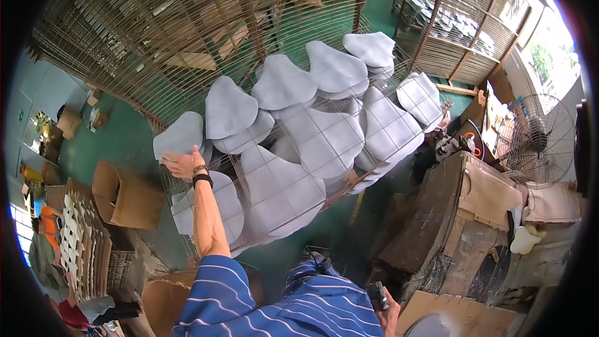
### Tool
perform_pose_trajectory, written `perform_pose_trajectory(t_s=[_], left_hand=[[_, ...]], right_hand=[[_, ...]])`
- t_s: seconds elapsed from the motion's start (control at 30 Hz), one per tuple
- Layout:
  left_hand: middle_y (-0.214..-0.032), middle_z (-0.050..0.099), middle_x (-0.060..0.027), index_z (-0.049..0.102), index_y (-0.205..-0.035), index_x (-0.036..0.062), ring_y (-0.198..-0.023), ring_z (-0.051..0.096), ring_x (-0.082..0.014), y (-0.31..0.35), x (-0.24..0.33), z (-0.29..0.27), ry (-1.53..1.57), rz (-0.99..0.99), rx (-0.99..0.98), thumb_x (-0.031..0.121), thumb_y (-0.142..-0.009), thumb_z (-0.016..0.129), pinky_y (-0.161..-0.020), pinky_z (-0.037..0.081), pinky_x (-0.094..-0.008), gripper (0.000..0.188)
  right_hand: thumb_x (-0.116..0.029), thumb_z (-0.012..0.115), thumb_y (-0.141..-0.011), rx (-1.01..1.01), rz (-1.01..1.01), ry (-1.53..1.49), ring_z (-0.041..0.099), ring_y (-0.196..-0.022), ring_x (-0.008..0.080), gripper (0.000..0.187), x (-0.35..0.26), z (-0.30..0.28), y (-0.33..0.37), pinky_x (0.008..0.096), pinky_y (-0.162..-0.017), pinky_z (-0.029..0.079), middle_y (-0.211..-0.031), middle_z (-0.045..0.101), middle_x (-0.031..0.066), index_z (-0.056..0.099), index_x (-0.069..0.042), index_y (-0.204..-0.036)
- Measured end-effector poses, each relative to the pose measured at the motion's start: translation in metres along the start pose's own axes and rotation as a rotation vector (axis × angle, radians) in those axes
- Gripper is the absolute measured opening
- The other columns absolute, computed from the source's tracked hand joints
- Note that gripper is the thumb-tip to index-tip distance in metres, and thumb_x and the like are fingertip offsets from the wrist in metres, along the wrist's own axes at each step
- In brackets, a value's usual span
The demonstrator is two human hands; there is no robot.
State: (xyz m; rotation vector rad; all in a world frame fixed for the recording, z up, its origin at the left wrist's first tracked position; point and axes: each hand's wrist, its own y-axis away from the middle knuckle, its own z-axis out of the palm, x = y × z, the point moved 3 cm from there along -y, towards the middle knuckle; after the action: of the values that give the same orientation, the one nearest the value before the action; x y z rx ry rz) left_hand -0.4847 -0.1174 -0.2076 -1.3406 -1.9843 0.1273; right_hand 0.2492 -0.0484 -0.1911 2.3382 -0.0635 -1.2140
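Note:
My left hand (181, 163), with dark bands at the wrist, reaches to the left end of a wire rack. Its fingers are stretched out against the near edge of a grey, rounded flat piece (180, 136). Similar grey pieces (284, 81) lie in overlapping rows on the rack shelves. Through the wire grid of an upper shelf (284, 184), more such pieces show beneath. Low on the right, beside my body, my right hand (390, 315) is closed around a small black handheld device (377, 294); part of that hand is hidden.
Tall slatted wire racks (206, 19) stand behind. An open cardboard box (128, 193) is on the green floor at left, near stacked formed sheets (84, 237). Large worn cartons (437, 218) and a fan (538, 140) stand at right. Another person (87, 312) is at the lower left.

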Motion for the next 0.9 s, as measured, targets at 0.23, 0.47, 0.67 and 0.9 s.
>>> perform_pose_trajectory(t_s=[0.23,0.47,0.67,0.9], left_hand=[[-0.153,0.039,-0.0246,0.033,-0.152,0.002,-0.143,0.036,-0.0405,0.016,0.013,-0.004,0.291,0.181,-0.047,0.039,-0.081,0.083,-0.116,0.032,-0.0526,0.094],[-0.146,0.052,-0.0162,0.048,-0.143,-0.0016,-0.134,0.05,-0.0289,0.15,0.092,-0.151,0.993,0.537,-0.603,0.019,-0.096,0.066,-0.114,0.038,-0.0451,0.054],[-0.115,0.066,-0.0093,0.055,-0.134,-0.0029,-0.108,0.062,-0.017,0.317,0.107,-0.266,1.292,0.745,-1.557,0.006,-0.101,0.058,-0.1,0.047,-0.0311,0.034],[-0.097,0.07,-0.0053,0.064,-0.124,0.0006,-0.083,0.065,-0.0124,0.508,0.035,-0.317,0.728,1.289,-2.226,0.005,-0.095,0.066,-0.075,0.053,-0.0268,0.029]], right_hand=[[-0.004,0.072,-0.085,0.004,0.01,-0.053,0.06,-0.088,0.0084,0.04,-0.023,-0.005,0.021,0.0286,-0.083,0.05,-0.096,0.074,0.006,0.067,-0.003,-0.125],[-0.005,0.069,-0.08,0.128,-0.066,-0.051,0.066,-0.097,0.0456,0.048,0.005,-0.025,0.043,0.0437,-0.081,0.054,-0.105,0.068,0.0276,0.062,-0.002,-0.128],[-0.003,0.062,-0.082,0.284,-0.066,0.032,0.066,-0.099,0.0422,0.053,0.053,-0.04,0.085,0.0442,-0.085,0.052,-0.108,0.067,0.0275,0.056,-0.003,-0.134],[-0.001,0.063,-0.076,0.583,0.083,-0.042,0.064,-0.101,0.0446,0.061,0.107,-0.042,0.176,0.0466,-0.086,0.053,-0.111,0.067,0.0267,0.054,-0.002,-0.137]])
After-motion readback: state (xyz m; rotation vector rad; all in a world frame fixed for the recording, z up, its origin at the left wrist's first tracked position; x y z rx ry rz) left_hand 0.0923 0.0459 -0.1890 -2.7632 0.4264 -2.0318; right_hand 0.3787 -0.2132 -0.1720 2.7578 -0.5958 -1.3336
